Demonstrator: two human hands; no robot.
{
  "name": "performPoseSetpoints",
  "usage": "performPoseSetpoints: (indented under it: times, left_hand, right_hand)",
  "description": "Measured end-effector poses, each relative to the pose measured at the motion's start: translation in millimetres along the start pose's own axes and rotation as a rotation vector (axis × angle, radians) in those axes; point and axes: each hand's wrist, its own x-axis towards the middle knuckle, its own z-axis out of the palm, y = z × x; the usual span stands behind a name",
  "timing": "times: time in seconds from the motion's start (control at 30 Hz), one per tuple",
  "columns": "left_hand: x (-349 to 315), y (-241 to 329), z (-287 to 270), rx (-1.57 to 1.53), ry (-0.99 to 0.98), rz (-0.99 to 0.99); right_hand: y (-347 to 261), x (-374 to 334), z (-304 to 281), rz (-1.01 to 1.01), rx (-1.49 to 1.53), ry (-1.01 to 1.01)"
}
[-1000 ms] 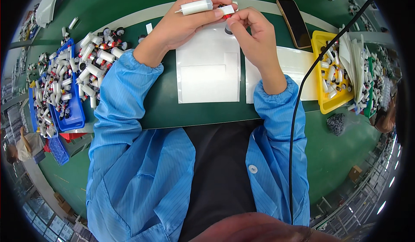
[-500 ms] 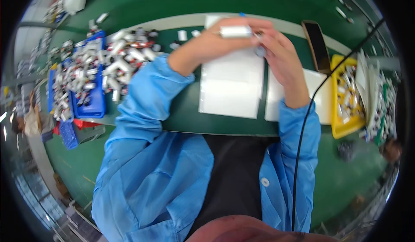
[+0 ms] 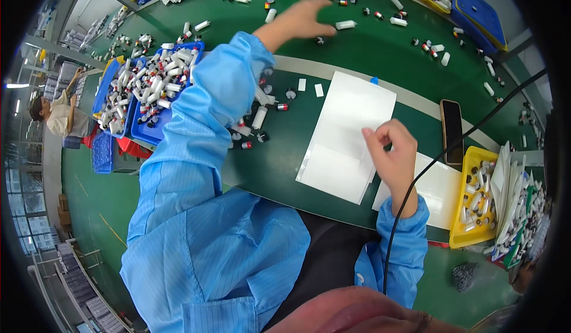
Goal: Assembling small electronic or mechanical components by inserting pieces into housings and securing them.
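Stretched across to the belt-like green surface, my left hand [image 3: 295, 21] is open with fingers and thumb apart. Just off its fingertips lies a white cylinder [image 3: 345, 25], and below the thumb is a small dark part [image 3: 320, 40]. Over the right edge of a white sheet [image 3: 339, 166] hovers my right hand [image 3: 395, 154]. Its fingers are curled toward the thumb; whether anything small sits inside them is hidden. Beneath my left sleeve, loose white cylinders [image 3: 259, 118] and small red, black and white parts [image 3: 247, 145] lie on the green table.
Left stands a blue tray [image 3: 146, 132] heaped with white cylinders. Right are a phone [image 3: 452, 128], a yellow tray [image 3: 467, 238] of parts and a second white sheet [image 3: 440, 193]. A black cable [image 3: 428, 165] crosses near my right wrist. A person [image 3: 62, 116] is at far left.
My hands were together over the sheet, a white cylinder at the left one. Now the left has reached far and left without it; the right has dropped nearer, curled. The view has turned.
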Motion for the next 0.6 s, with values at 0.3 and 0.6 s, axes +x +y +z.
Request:
performPoseSetpoints:
  times: [0.3,0.6]
  left_hand:
    - [-8,-73,-53,0.372,-0.536,-0.663]
    - [-10,56,-83,-0.959,0.296,-0.398]
  right_hand:
    - [16,-40,-19,0.028,-0.294,-0.4]
    - [3,-37,-11,0.07,-0.424,-0.398]
